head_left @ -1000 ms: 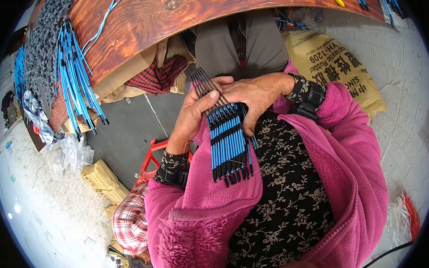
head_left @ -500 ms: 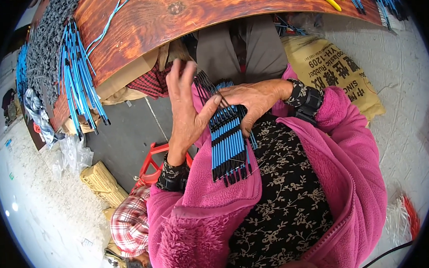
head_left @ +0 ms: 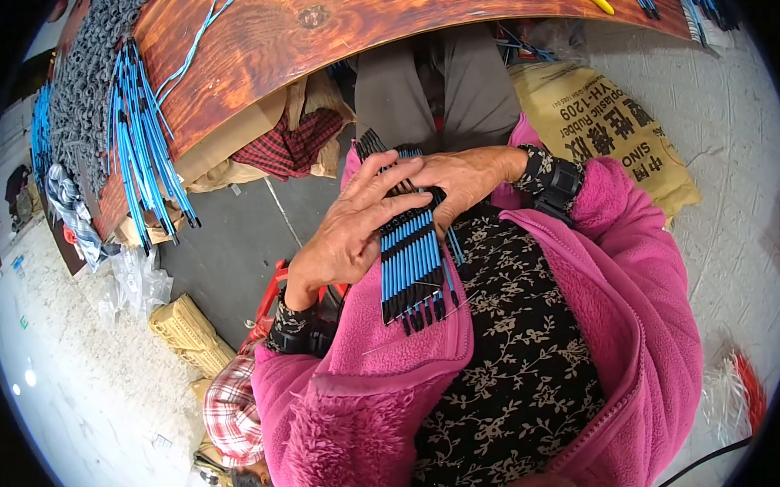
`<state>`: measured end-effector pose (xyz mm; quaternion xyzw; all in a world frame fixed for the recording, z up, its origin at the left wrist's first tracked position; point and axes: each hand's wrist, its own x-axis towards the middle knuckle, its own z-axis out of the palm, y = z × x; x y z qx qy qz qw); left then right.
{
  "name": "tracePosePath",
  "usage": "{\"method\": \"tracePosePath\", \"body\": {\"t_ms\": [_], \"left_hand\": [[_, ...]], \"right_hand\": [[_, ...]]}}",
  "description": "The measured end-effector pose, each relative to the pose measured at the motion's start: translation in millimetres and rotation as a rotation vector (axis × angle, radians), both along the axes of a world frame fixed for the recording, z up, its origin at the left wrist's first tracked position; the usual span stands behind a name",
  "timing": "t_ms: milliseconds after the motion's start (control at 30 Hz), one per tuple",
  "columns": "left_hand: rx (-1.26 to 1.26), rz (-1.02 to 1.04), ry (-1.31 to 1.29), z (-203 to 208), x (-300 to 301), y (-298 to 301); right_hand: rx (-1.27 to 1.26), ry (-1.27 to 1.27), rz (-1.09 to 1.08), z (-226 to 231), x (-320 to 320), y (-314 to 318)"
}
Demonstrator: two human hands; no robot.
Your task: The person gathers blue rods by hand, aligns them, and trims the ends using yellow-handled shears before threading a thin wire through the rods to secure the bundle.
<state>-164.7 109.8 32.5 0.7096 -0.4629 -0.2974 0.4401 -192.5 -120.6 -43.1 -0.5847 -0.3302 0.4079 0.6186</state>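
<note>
Nearest the camera, a flat bundle of blue-and-black strips [head_left: 413,264] lies against the person's chest, its black tips pointing down over the pink fleece jacket [head_left: 637,320]. Half a second ago the left hand [head_left: 350,232] stood raised with its fingers spread above the bundle; now it has come down and lies flat across the bundle's upper part, fingers stretched out and pressing on the strips. The right hand [head_left: 461,175] has kept its place at the bundle's top right, fingers curled round the strips' upper ends, gripping them. The bundle itself has not shifted.

To the near left, a red frame [head_left: 270,297] pokes out beside the left wrist, with a checked cloth [head_left: 232,411] below it, so the left elbow has little room. Farther left, bare grey floor [head_left: 225,251] lies open. To the right, a yellow printed sack [head_left: 603,134] rests on the floor beyond the right forearm.

Farthest away, the wooden board's [head_left: 372,27] edge overhangs just beyond the hands, with loose blue strips [head_left: 142,141] hanging off its left end.
</note>
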Motion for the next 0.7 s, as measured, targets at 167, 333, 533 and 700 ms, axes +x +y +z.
{"method": "tracePosePath", "body": {"t_ms": [167, 333, 533, 700], "left_hand": [[-0.029, -0.021, 0.062, 4.4, -1.1, -5.1], [-0.103, -0.100, 0.164, -7.7, 3.1, 2.2], [-0.272, -0.134, 0.518, 12.2, 3.4, 6.7], [-0.328, -0.177, 0.648, 17.0, 8.7, 3.3]], "right_hand": [[0.008, -0.120, -0.089, -6.8, -8.9, 0.7], [0.057, -0.239, -0.189, -7.9, -8.4, 6.2], [0.046, 0.068, -0.237, -5.6, -10.0, 9.5], [0.005, 0.007, -0.142, -14.8, -2.4, 3.8]]}}
